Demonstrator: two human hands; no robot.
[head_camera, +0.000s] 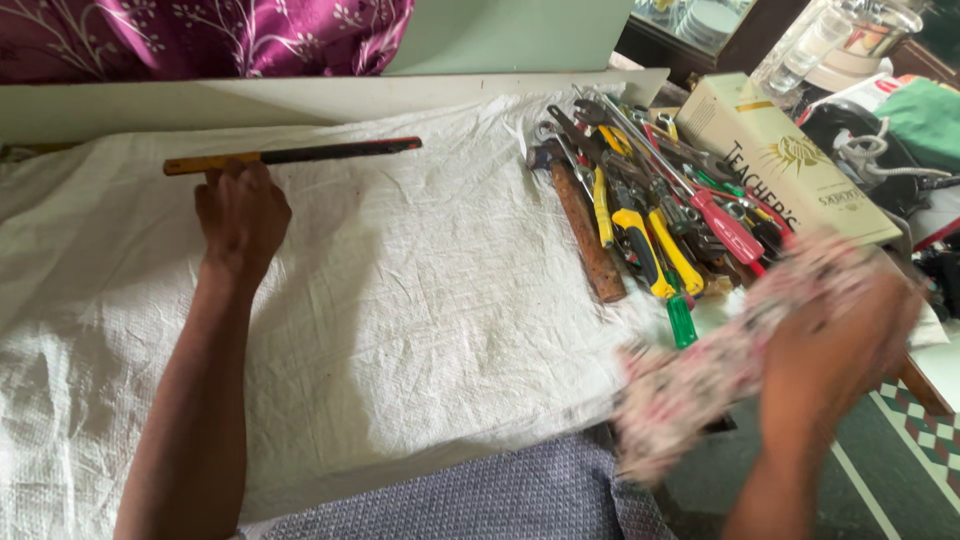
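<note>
My left hand (240, 215) reaches far across a white woven sheet (420, 290) and rests its fingers on a long thin tool (295, 155) with a yellow end and a dark shaft, lying at the sheet's far edge. My right hand (835, 355) is at the lower right, blurred, gripping a floral patterned cloth (700, 375) that hangs over the sheet's right edge. A pile of hand tools (650, 200) lies to the right: a rusty hammer (585, 230), yellow-and-black handled tools, a red-handled screwdriver (725, 225) and a green one.
A long cream cardboard box (790, 160) lies beside the tools. Cables, a green cloth and glassware crowd the far right. A purple patterned fabric (200, 35) and a pale board (300, 100) sit beyond the sheet. Grey cloth covers my lap.
</note>
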